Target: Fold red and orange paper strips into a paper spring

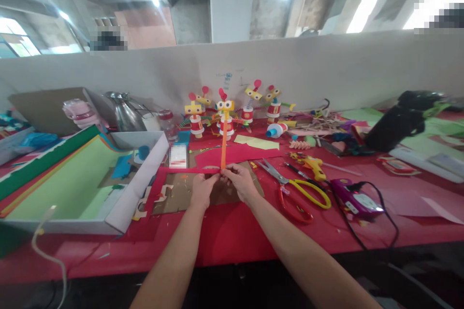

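The left hand [203, 189] and right hand [239, 181] come together at the fingertips, both pinching the point where an orange paper strip [224, 142] meets a red paper strip [188, 171]. From that pinch the orange strip runs straight away from the person, while the red one stretches out past the left hand. Beneath the hands lies a brown cardboard sheet [232, 199] on the red-covered table [217, 236]. Just right of the right hand are scissors [281, 178] with one yellow and one red handle; past them, a yellow glue gun [316, 168] and a purple power strip [355, 199]. Left of the left hand stands a white open box [150, 161] holding coloured sheets. Beyond both hands, paper figures [196, 124] with yellow heads stand grouped.
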Demonstrator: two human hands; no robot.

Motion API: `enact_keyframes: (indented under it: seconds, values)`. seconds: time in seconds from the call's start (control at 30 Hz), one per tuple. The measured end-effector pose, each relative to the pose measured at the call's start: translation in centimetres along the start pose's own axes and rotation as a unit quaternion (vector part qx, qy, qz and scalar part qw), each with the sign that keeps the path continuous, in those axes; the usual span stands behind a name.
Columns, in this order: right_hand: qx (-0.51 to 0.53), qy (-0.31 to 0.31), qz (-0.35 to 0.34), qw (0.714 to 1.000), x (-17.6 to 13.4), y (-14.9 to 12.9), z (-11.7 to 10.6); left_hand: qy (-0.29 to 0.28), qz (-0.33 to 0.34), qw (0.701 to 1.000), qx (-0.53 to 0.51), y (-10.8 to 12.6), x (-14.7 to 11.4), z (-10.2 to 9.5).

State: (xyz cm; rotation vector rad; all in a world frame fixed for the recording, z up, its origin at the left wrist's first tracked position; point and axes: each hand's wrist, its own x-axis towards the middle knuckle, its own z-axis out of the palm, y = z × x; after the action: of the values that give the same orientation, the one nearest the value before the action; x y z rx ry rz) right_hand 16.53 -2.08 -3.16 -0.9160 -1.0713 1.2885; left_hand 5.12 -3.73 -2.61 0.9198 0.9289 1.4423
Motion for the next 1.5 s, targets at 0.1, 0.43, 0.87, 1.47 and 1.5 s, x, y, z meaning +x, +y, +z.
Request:
enact_keyframes:
  seconds: [0.1, 0.43, 0.87, 1.47, 1.5]
  values:
    - [0.026, -0.004, 0.008, 1.0, 0.0, -0.2, -0.1, -0.004, -0.012, 0.999, -0.041, 0.3, 0.0, 0.2]
    - [0.028, -0.021, 0.008, 0.999, -0.1, -0.3, 0.0, 0.016, -0.026, 0.998, -0.061, 0.1, 0.3, -0.3]
    - [-0.032, -0.078, -0.018, 0.996, -0.2, 0.0, -0.2, 0.038, -0.025, 0.999, -0.023, -0.1, 1.0, -1.1]
    - [-0.063, -0.031, -0.043, 0.997, 0.2, 0.5, -0.2, 0.037, -0.038, 0.995, -0.082, 0.3, 0.5, -0.2]
    - [-0.073, -0.033, -0.043, 0.996, 0.2, 0.5, -0.3, 0.027, -0.044, 0.996, -0.075, 0.3, 0.4, -0.2]
